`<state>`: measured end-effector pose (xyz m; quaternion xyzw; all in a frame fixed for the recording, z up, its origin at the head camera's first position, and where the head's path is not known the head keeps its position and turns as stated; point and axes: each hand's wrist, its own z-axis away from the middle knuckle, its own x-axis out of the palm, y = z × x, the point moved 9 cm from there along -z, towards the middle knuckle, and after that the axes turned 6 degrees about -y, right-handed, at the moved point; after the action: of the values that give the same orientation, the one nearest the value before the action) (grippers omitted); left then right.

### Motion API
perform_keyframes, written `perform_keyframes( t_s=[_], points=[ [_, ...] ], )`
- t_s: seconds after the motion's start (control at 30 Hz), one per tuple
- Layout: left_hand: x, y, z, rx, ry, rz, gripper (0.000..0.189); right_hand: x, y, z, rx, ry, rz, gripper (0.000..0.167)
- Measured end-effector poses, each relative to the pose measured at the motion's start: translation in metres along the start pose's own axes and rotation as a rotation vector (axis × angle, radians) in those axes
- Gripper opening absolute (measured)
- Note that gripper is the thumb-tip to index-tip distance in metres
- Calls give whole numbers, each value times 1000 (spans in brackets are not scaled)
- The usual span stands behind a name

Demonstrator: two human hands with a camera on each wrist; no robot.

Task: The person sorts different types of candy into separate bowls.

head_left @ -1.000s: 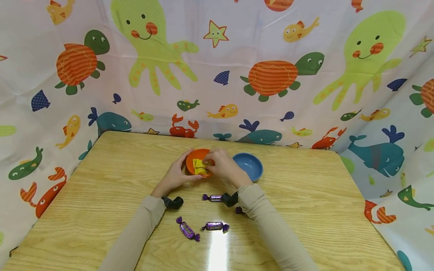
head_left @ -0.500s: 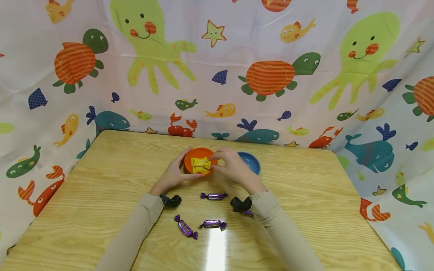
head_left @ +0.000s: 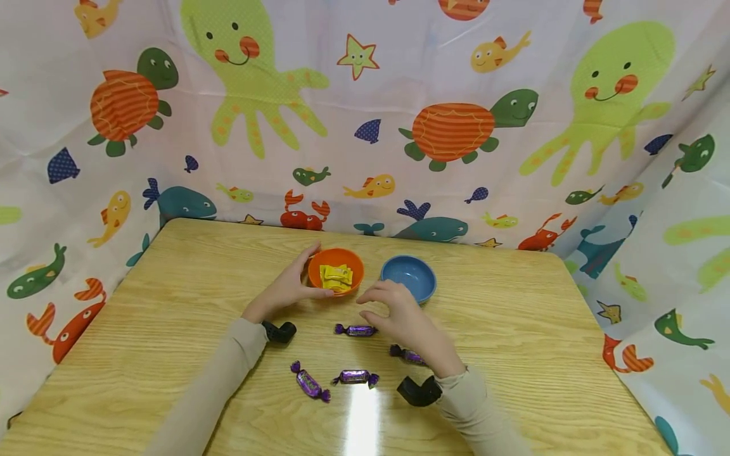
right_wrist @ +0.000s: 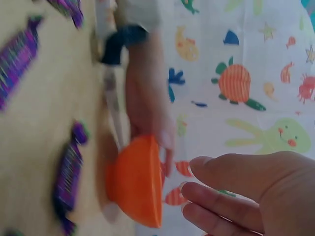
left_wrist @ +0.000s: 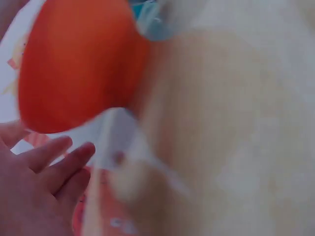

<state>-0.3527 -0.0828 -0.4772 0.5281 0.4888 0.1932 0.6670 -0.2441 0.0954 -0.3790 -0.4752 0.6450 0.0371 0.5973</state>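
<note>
An orange bowl (head_left: 335,254) holds several yellow-wrapped candies (head_left: 336,276). My left hand (head_left: 288,288) lies around its left side in the head view, thumb at the front rim and fingertips at the back. In the left wrist view those fingers (left_wrist: 66,162) are loosely extended beside the bowl's orange wall (left_wrist: 83,69), not curled round it. My right hand (head_left: 403,320) hovers with thumb and fingers parted and nothing between them. It overlaps the front of a blue bowl (head_left: 412,273) and the end of a purple-wrapped candy (head_left: 355,330).
More purple-wrapped candies lie on the wooden table (head_left: 217,278): one (head_left: 408,356) partly behind the right wrist, one (head_left: 355,377) near the front, one (head_left: 309,384) at front left. A curtain (head_left: 376,145) printed with sea animals hangs behind the table.
My right hand has left the candies in the orange bowl and drawn back toward the front right, uncovering the blue bowl. My left hand has eased slightly left, its fingers looser around the orange bowl.
</note>
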Motion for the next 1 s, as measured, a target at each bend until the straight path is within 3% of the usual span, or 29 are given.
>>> perform_keyframes(
  t_s=[0.17,0.4,0.67,0.87,1.0],
  points=[
    [-11,23,-6,-5,-38,-120,111,17,-16,17,-91,6,-23,17],
    [-10,71,-20,83,-86,-201,104,39,-41,29,-201,22,41,16],
    [26,107,-42,132,-207,-208,87,77,-68,35,-237,-61,88,13],
    [59,118,-56,123,-291,-246,84,105,-77,34,-201,-134,227,13],
    [78,116,-63,102,-324,-277,83,114,-84,34,-219,-103,322,15]
  ],
)
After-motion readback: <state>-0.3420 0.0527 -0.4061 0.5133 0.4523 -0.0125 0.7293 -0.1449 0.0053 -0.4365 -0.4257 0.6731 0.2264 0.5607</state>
